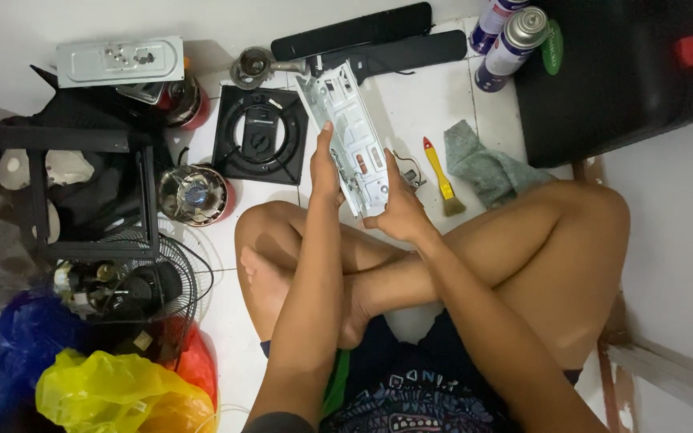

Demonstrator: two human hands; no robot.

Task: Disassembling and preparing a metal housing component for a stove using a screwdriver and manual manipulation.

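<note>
- We are sitting cross-legged on the white tiled floor (431, 108), with a big black case (619, 72) lying at the upper right.
- We are looking past a black metal frame (82, 192) and a wire fan guard (158, 277) on our left, with blue and yellow bags (114, 393) below them.
- We are holding a grey perforated metal plate (346, 136) up above our knees, tilted, in front of a black square burner tray (260, 136).
- We are grasping its left edge with our left hand (326, 172), fingers running up the side.
- We are gripping its lower end with our right hand (399, 210).
- We are leaving a yellow-handled brush (441, 176) beside a grey rag (483, 168), and two spray cans (507, 36) at the top.
</note>
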